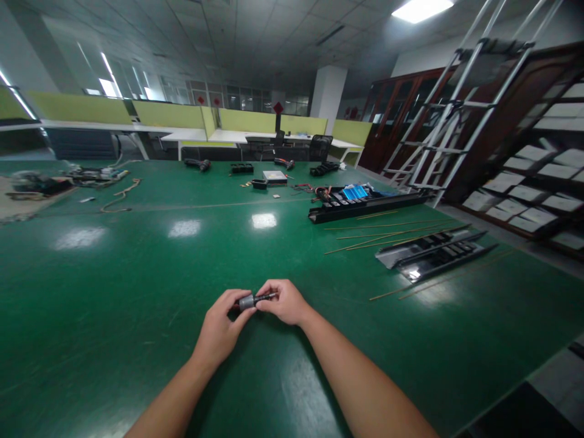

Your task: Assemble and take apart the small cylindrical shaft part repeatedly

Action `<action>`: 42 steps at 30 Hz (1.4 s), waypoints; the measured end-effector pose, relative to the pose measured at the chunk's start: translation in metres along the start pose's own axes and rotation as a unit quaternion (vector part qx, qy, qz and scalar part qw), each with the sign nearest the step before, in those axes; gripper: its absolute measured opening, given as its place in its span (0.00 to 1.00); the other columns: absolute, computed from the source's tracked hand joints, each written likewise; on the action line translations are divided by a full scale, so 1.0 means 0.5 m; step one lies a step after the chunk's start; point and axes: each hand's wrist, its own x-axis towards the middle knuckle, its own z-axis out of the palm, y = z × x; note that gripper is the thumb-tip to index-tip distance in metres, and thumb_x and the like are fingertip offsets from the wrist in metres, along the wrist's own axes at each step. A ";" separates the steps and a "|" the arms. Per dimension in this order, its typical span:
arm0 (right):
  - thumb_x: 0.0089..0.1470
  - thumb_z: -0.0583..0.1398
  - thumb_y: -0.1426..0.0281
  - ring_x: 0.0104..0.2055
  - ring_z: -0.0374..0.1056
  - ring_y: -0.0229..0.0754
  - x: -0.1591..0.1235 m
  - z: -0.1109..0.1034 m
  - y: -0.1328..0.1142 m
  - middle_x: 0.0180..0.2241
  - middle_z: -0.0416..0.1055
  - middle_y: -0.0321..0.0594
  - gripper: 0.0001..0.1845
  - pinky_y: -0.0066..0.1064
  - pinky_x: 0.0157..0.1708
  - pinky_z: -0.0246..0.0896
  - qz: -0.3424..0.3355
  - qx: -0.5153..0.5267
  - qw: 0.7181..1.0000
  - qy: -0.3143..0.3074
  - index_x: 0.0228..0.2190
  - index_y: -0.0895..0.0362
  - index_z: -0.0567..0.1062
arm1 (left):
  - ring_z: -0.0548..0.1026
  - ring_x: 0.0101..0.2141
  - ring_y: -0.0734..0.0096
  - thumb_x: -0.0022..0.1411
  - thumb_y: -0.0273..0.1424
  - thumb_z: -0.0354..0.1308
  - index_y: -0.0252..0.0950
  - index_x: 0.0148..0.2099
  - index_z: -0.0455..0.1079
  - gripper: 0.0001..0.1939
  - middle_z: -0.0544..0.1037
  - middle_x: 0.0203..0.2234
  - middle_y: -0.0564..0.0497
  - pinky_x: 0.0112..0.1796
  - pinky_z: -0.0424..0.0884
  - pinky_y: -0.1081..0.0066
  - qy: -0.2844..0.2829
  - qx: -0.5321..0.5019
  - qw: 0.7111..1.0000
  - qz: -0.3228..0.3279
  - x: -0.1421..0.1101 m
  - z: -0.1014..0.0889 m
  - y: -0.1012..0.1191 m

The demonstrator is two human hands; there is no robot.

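Between my hands, just over the green tabletop, is what looks like a small motor (247,302), a silver cylinder with a dark end on the left. A thin dark shaft (264,297) sticks out of it to the right. My left hand (221,325) is closed round the cylinder, thumb below and fingers above. My right hand (285,302) pinches the shaft between thumb and fingers, and the tip shows past them. The fingers hide parts of both the cylinder and the shaft.
Thin brass-coloured rods (365,235) and black metal channels (438,255) lie to the right. Behind them, a long black channel (365,210) sits by blue-wrapped parts (354,192). Farther back are a white box (274,177) and power tools (198,164). Cables (121,194) lie at left.
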 end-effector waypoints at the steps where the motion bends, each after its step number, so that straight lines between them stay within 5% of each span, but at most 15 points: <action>1: 0.41 0.67 0.71 0.24 0.64 0.34 0.000 0.000 -0.001 0.26 0.72 0.36 0.11 0.26 0.27 0.58 -0.002 0.000 1.000 0.000 0.30 0.61 0.75 | 0.72 0.44 0.65 0.61 0.38 0.60 0.42 0.49 0.70 0.14 0.74 0.43 0.50 0.45 0.70 0.65 0.000 0.000 1.000 0.001 0.000 0.000 0.001; 42: 0.37 0.67 0.74 0.22 0.64 0.34 0.006 -0.012 0.005 0.21 0.71 0.34 0.10 0.25 0.24 0.57 0.002 0.093 0.995 0.027 0.25 0.59 0.72 | 0.72 0.49 0.62 0.63 0.39 0.57 0.43 0.55 0.68 0.19 0.71 0.49 0.47 0.50 0.70 0.61 0.027 -0.020 0.999 -0.002 0.002 -0.005 -0.004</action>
